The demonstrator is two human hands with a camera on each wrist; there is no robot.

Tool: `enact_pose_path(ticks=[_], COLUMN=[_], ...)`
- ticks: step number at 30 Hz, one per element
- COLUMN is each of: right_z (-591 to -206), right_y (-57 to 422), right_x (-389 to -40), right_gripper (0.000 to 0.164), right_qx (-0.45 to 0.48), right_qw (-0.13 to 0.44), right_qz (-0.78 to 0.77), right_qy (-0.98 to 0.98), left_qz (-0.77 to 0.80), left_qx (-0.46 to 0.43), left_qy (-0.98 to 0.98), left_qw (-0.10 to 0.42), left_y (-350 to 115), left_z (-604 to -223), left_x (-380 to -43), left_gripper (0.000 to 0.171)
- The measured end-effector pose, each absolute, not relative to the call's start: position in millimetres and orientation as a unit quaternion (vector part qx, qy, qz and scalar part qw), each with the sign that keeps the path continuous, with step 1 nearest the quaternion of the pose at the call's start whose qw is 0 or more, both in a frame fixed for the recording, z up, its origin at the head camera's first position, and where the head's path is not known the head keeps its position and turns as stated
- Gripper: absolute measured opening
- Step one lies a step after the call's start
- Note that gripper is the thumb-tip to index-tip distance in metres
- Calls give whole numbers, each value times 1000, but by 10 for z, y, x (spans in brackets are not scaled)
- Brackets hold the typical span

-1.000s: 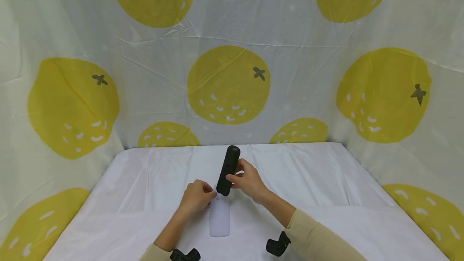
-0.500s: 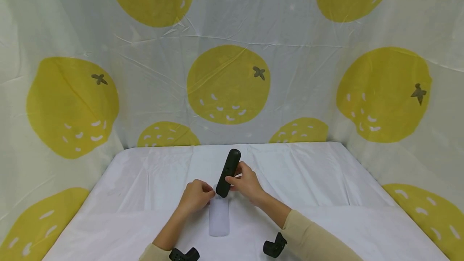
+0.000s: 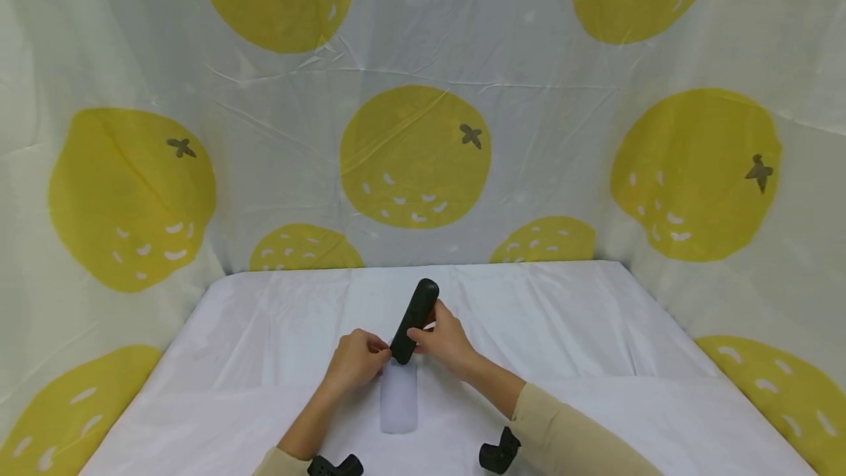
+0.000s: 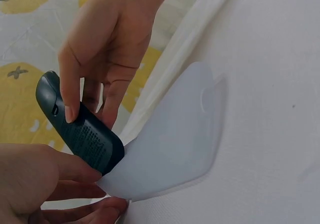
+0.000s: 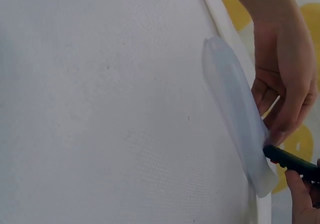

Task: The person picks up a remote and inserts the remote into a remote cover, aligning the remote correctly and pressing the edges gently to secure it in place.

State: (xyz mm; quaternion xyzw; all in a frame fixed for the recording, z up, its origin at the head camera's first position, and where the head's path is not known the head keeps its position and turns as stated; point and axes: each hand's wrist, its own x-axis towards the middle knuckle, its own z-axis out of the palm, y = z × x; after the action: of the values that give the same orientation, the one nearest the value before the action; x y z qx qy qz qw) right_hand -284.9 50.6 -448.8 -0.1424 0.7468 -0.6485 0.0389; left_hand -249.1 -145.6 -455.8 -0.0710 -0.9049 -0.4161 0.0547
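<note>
A black remote control point(image 3: 416, 318) is held by my right hand point(image 3: 449, 340), thumb on one face and fingers behind. It leans, upper end away from me and to the right. Its lower end is right at the mouth of a frosted, translucent sleeve point(image 3: 399, 401) lying on the white cloth. My left hand point(image 3: 355, 360) pinches the sleeve's edge at that mouth. In the left wrist view, small print shows on the back of the remote point(image 4: 85, 134), its end against the opening of the sleeve point(image 4: 172, 129). Red and dark buttons edge the remote point(image 5: 295, 164) in the right wrist view.
White cloth point(image 3: 562, 329) covers the table. Hanging fabric with yellow lemon prints point(image 3: 416, 156) encloses the back and both sides. A black camera mount point(image 3: 500, 451) sits at my right wrist and another mount point(image 3: 335, 466) at my left.
My right hand has lowered the remote slightly toward the sleeve's mouth, tilting it further. The left hand keeps its pinch on the sleeve's edge.
</note>
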Motion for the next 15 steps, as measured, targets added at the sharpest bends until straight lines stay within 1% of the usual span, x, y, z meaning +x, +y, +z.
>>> enact_pose_path(ticks=[3, 9, 15], right_z=[-4493, -4498, -4504], right_y=[524, 539, 541], right_x=[-2852, -2851, -2848], right_gripper=[44, 42, 41], right_qx=[-153, -137, -131], right_qw=[60, 94, 89], right_qz=[-655, -691, -705], right_qy=[737, 704, 691], left_qz=[-415, -417, -422], left_qx=[-67, -70, -80], left_qy=[-906, -904, -900], left_qw=[53, 58, 72], left_y=[-1455, -1455, -1462], left_z=[-4560, -4562, -4559], left_x=[-2487, -2490, -2506], left_gripper=[8, 8, 8])
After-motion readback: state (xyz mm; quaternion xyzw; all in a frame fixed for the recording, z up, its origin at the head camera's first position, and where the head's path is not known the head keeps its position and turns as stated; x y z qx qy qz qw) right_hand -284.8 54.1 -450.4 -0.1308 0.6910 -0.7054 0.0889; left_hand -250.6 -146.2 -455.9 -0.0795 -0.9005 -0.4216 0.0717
